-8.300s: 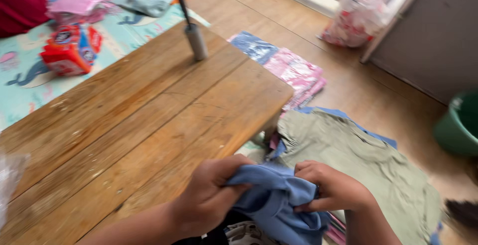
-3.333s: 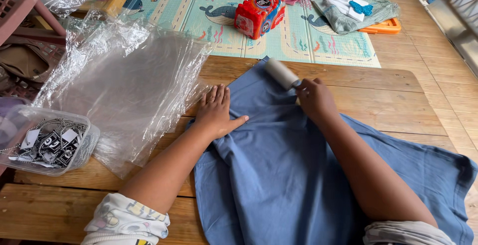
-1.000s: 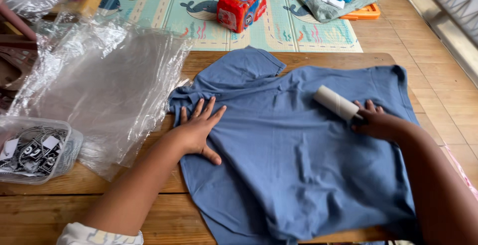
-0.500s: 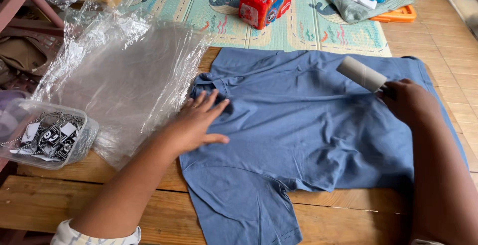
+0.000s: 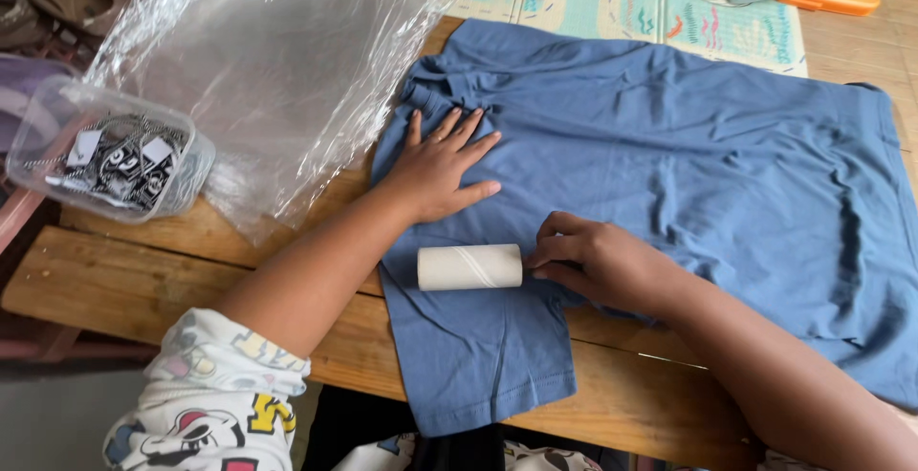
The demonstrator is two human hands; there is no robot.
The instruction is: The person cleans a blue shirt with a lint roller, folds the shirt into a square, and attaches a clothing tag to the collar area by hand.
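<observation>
Under the right hand [image 5: 598, 262], fingers clamped round the handle of a white lint roller [image 5: 469, 266] on the near sleeve of the blue shirt [image 5: 669, 155], left hand [image 5: 435, 167] splayed flat pinning it to the desk [image 5: 191, 270], so I'd guess rolling's midway, wrinkles remain.

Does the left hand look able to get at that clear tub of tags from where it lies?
Probably yes: the left hand rests flat on the blue shirt, and only loose clear plastic sheeting lies between it and the tub.
</observation>
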